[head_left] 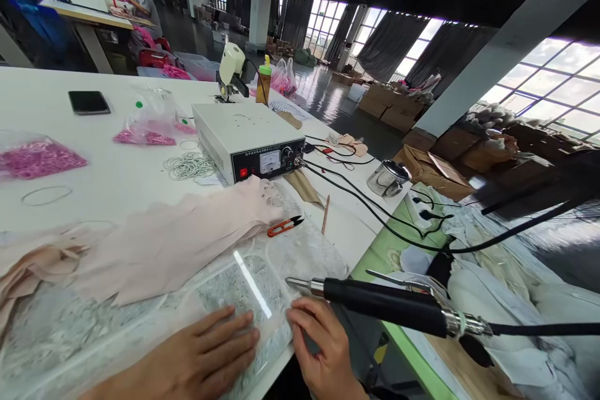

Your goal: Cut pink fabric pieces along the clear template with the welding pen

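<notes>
My left hand (197, 350) lies flat, fingers stretched, on a glossy clear sheet (234, 287) over the whitish, mottled work surface. At the sheet's right edge my right hand (321, 344) has thumb and forefinger pressed together; what is between them, if anything, is too small to make out. Just above those fingers is a black-handled ultrasonic handpiece (384, 303), its pointed metal tip aimed left and its cable running off to the right. Neither hand grips its handle. Pale pink fabric pieces (173, 237) lie beyond my left hand, with orange thread snips (284, 226) beside them.
A white generator box (253, 131) with a meter stands behind the fabric. Black cables cross to the right, past a glass jar (388, 178). Rubber bands (190, 164), bags of pink pieces (42, 156) and a phone (89, 102) lie left. White cloth (497, 287) is heaped right.
</notes>
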Demonstrator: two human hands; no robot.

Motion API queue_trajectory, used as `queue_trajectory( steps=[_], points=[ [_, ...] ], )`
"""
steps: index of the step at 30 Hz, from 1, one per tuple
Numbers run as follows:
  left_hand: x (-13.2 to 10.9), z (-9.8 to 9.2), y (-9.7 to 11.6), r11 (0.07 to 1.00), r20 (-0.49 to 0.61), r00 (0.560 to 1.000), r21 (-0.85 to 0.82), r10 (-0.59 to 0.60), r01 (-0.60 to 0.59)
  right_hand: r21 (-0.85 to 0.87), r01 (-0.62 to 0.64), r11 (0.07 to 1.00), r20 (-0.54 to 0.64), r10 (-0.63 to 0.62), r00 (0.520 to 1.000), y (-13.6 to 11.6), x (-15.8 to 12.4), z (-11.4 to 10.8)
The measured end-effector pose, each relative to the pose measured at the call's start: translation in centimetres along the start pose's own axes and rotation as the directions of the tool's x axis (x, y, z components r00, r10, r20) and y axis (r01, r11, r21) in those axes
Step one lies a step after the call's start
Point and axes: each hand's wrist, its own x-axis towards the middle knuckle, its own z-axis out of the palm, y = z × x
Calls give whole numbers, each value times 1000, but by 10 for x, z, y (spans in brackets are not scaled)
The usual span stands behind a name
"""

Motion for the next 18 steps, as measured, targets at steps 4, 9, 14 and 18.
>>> queue_trajectory(
  steps=[4, 9, 14, 18],
  points=[
    [-1, 1, -1, 998, -18, 1000, -62, -1, 0, -48, -6, 999, 30, 8, 1000, 3, -2, 0],
    [-4, 6, -2, 996, -37, 999, -90, -11, 7, -63, -8, 998, 33, 11, 999, 5, -4, 0],
    [-3, 1, -6, 980, -36, 999, -196, -24, 16, -55, -30, 998, 47, 33, 998, 5, -4, -2],
    [-3, -4, -7, 969, -29, 999, -246, -19, 11, -15, -74, 997, 29, 74, 997, 3, -3, -5]
  ],
)
